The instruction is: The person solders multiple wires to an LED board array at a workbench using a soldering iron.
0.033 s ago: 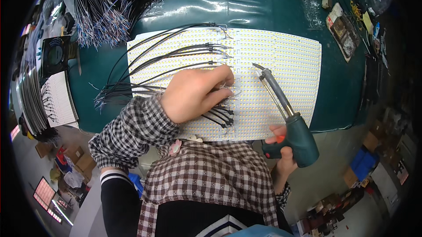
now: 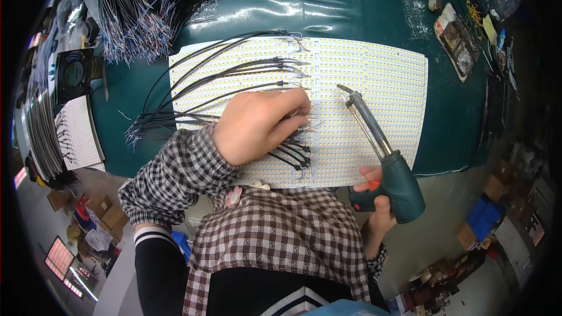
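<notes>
Hardly anything has been moved, so the same step seems in hand. Wires [image 2: 280, 66] are laid across the boards [image 2: 392, 82], on the near counter [image 2: 345, 8]. The iron [image 2: 403, 190] is clasped by the right hand [image 2: 379, 210]; whether wire is pinched by the left hand [image 2: 252, 123] cannot be told.

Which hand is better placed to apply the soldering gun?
Right, likely: the right hand holds the soldering gun, tip over the white board; the left hand is among black wires.

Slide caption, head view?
Left hand among slim black wires on a white, yellow-dotted panel; right hand gripping a dark-green, pistol-shaped soldering tool.
</notes>
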The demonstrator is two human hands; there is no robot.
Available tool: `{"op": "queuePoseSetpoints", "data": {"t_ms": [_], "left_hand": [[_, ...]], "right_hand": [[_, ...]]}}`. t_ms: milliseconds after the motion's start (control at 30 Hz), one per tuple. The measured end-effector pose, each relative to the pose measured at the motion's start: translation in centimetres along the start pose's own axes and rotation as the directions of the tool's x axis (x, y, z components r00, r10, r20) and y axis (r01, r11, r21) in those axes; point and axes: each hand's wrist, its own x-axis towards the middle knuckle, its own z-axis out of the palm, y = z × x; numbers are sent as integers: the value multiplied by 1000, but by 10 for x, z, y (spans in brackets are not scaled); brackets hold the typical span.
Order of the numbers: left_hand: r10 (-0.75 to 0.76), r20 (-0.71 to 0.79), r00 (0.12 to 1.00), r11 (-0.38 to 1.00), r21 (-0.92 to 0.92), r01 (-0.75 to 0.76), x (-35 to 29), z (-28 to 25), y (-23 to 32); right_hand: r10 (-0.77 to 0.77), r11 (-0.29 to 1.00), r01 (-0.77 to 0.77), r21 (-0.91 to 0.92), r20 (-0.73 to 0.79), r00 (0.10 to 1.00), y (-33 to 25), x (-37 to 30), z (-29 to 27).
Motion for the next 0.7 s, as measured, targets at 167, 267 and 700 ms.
{"op": "queuePoseSetpoints", "data": {"t_ms": [167,267,700], "left_hand": [[-84,-125,989,987,-147,65,-5,5,1],[72,-166,983,992,-95,-89,-4,5,-2],[-88,-158,983,994,-71,78,8,8,-8]], "right_hand": [[-3,1000,3,-15,26,1000,-4,2,1],[-3,1000,3,-23,22,1000,-5,3,2],[-6,990,22,-136,118,993,-7,-2,-3]]}}
